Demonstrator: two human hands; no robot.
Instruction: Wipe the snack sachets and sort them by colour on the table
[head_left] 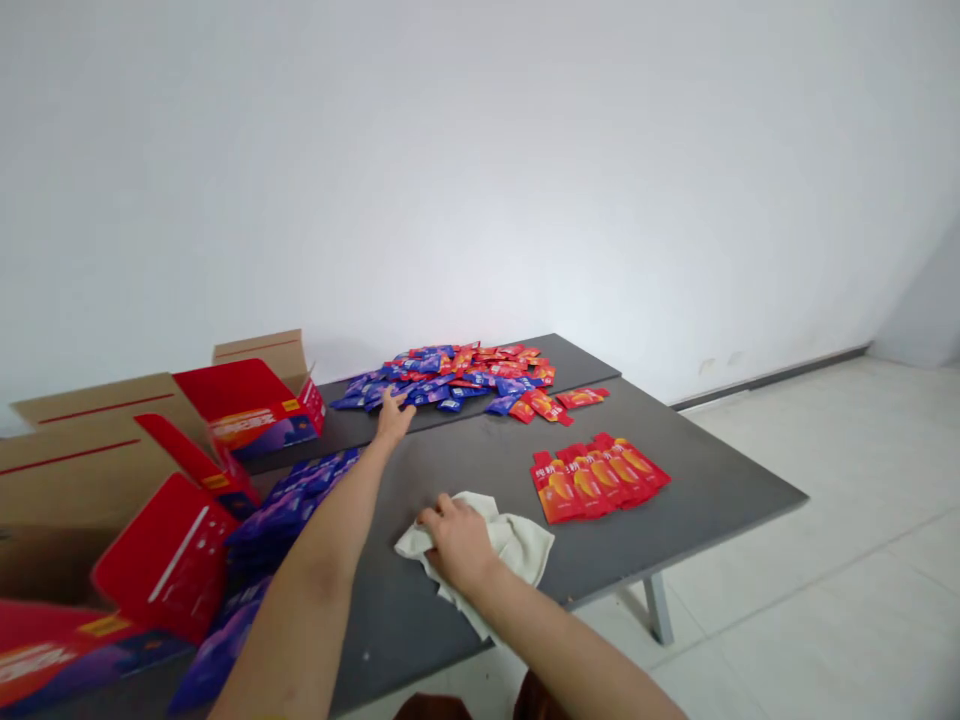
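Forearms (pixel 315 580) first, both stretched out over the worktop (pixel 465 455): left hand (pixel 394 412) out at the near rim of the mixed pile of blue and red packets (pixel 442 378), fingers spread and nothing gripped that I can see (whether a fingertip brushes a packet, I can't tell). Right hand (pixel 456 535) on the pale cloth (pixel 529 548), fingers bent over it; pressing or clutching, I can't say. To do this neatly, I'd keep that palm low so the cloth lies flatter, and bring the left fingers in low, since packets on top could slide. Room now: tight on the left, blue stacks (pixel 277 515) and red cartons (pixel 169 560) crowding that forearm; bare surface in the middle; fanned red packets (pixel 592 480) right of the cloth, worth skirting. Near edge is close, the cloth's lowest corner reaching towards it.
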